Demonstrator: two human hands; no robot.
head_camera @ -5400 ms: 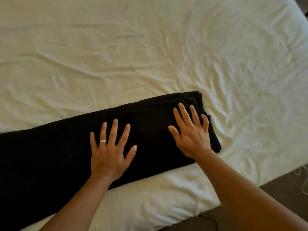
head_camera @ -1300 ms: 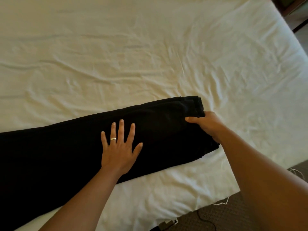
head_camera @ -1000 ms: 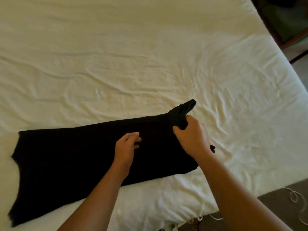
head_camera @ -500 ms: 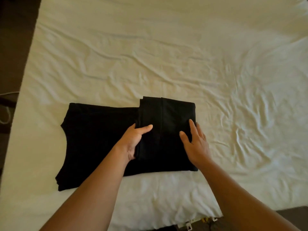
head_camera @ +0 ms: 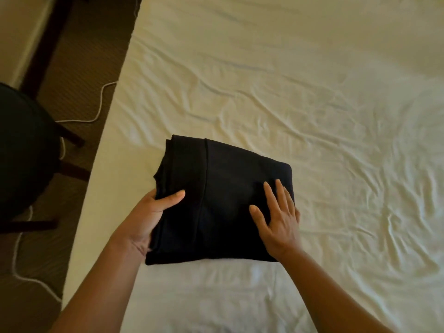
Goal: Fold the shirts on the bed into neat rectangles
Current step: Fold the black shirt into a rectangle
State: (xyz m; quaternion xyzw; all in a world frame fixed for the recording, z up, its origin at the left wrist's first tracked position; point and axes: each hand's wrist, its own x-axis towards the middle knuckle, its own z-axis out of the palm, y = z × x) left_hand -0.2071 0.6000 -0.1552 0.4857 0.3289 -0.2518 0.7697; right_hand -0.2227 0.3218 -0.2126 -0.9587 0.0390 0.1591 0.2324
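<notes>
Lying near the left edge of the bed: one black shirt, folded into a rough rectangle, a fold line running down its upper face. Left hand grips the layered left edge, thumb on top, fingers hidden beneath the cloth. Right hand lies flat and spread on the right side, holding nothing. Risks, as judged: the left edge shows uneven, stepped layers (not flush), so letting go or lifting could let them slide and spoil the rectangle; pressing with the right hand while the left pulls could drag the top layer askew; a sideways shove could carry the bundle toward the mattress edge and the floor.
</notes>
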